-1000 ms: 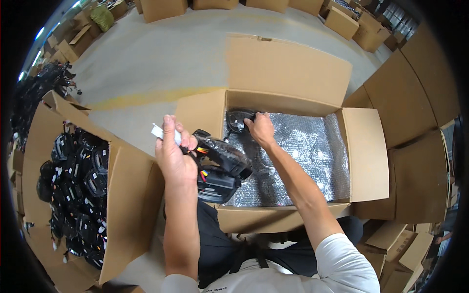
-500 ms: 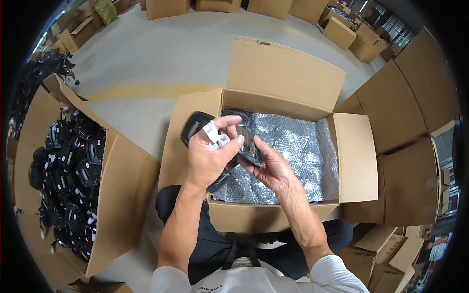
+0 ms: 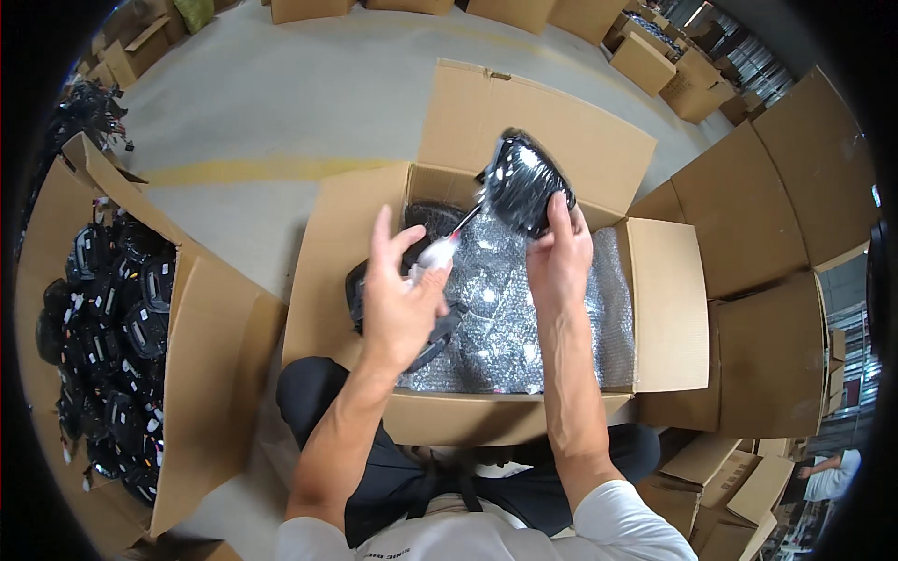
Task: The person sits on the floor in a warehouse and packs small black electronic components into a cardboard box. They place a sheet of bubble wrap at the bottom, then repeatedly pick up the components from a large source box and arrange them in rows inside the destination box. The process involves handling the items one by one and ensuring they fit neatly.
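Note:
My right hand (image 3: 558,251) holds up a glossy black plastic part (image 3: 522,181) above an open cardboard box (image 3: 669,309) lined with silvery bubble wrap (image 3: 524,327). A thin cable runs from the part down to a white connector (image 3: 435,252), which my left hand (image 3: 398,301) grips between thumb and fingers. More black parts (image 3: 426,220) lie at the box's left side, partly hidden behind my left hand.
A second open carton (image 3: 210,374) at my left is full of several similar black parts (image 3: 112,318). Flattened and stacked cardboard boxes (image 3: 776,224) stand at the right and back. A yellow line crosses the grey floor (image 3: 271,103). Another person (image 3: 828,477) is at the lower right.
My right hand has lifted the black part up and away from the box. My left hand has drawn back a little, still holding the white connector, so the cable is stretched between them.

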The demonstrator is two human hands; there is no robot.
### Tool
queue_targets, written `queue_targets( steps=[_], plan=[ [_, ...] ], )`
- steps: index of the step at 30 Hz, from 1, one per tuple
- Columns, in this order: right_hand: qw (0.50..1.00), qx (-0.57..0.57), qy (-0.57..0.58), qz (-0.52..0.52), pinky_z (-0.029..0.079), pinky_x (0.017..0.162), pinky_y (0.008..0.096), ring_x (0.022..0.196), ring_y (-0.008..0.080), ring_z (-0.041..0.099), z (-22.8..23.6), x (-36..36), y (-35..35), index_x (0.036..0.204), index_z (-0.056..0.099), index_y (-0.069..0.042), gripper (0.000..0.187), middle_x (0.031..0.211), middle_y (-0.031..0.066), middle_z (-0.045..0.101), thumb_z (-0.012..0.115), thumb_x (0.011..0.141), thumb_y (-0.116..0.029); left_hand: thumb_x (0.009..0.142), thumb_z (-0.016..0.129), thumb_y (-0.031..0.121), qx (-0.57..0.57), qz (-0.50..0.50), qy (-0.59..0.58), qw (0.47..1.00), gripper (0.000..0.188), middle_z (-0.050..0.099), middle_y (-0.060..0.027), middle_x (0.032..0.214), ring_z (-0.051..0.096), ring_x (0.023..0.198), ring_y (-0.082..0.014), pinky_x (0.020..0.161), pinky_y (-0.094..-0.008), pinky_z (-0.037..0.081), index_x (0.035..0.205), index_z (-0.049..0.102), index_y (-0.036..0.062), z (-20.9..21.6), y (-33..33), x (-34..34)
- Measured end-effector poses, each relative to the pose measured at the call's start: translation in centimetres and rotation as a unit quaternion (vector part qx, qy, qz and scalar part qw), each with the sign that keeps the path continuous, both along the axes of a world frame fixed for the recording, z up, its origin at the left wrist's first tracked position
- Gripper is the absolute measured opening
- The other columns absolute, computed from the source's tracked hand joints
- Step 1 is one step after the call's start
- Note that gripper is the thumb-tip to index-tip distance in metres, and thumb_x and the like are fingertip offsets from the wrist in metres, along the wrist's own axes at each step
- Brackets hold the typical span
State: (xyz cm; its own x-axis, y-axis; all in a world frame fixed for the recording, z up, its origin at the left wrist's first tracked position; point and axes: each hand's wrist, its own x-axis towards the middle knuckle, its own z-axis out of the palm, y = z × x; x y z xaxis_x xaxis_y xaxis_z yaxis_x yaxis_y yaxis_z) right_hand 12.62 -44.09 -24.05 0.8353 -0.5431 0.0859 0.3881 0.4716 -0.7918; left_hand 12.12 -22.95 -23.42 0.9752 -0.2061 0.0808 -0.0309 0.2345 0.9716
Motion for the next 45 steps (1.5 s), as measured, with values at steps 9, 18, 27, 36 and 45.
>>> queue_targets(
  steps=[9,18,27,36,45],
  plan=[
    [0.913,-0.260,0.314,-0.026,0.054,0.077,0.0423,0.089,0.0242,0.069,-15.9,5.0,-9.4,0.110,0.067,0.002,0.032,0.096,0.0117,0.073,0.077,0.091,-0.022,0.099,0.068,0.019,-0.255,0.018,0.132,0.958,0.021,0.061,-0.0013,0.087,0.045,0.052,-0.0043,0.043,-0.0214,0.033,0.115,0.064,0.0051,0.9,2.2,3.6],
    [0.840,-0.297,0.388,0.236,0.060,0.069,0.0346,0.070,0.0225,0.070,-5.9,-1.9,-0.3,0.123,0.061,0.008,0.069,0.081,0.0175,0.071,0.050,0.103,-0.056,0.101,0.066,0.027,-0.283,0.069,0.059,0.955,0.024,0.062,-0.0029,0.087,0.053,0.062,-0.0086,0.050,-0.0243,0.044,0.110,0.064,0.0047,0.6,2.3,3.3],
    [0.897,-0.407,0.127,0.115,0.037,0.116,0.0396,0.145,0.0303,0.040,-11.0,-8.3,5.8,0.150,0.040,0.003,0.080,0.153,0.0249,0.043,0.078,0.079,0.002,0.101,0.065,0.028,-0.433,0.049,0.169,0.884,0.027,0.060,-0.0039,0.091,0.056,0.077,-0.0119,0.072,-0.0282,0.054,0.110,0.063,0.0019,-0.2,3.3,4.0],
    [0.985,-0.046,0.051,0.160,0.044,0.112,0.0494,0.129,0.0293,0.057,-3.3,-9.3,5.8,0.137,0.056,-0.004,0.059,0.137,0.0174,0.061,0.078,0.089,-0.031,0.106,0.054,0.036,-0.310,0.070,0.179,0.931,0.040,0.063,-0.0107,0.103,0.066,0.092,-0.0175,0.083,-0.0268,0.060,0.118,0.056,-0.0015,1.1,4.1,3.5],
    [0.973,0.159,0.099,0.134,0.059,0.094,0.0474,0.106,0.0292,0.071,-3.5,-1.8,-11.9,0.127,0.063,-0.003,0.051,0.119,0.0153,0.071,0.066,0.097,-0.044,0.107,0.051,0.039,-0.117,-0.003,0.077,0.990,0.043,0.068,-0.0218,0.102,0.073,0.067,-0.0237,0.041,-0.0237,0.053,0.118,0.056,-0.0030,2.3,1.8,1.2]
  ],
)
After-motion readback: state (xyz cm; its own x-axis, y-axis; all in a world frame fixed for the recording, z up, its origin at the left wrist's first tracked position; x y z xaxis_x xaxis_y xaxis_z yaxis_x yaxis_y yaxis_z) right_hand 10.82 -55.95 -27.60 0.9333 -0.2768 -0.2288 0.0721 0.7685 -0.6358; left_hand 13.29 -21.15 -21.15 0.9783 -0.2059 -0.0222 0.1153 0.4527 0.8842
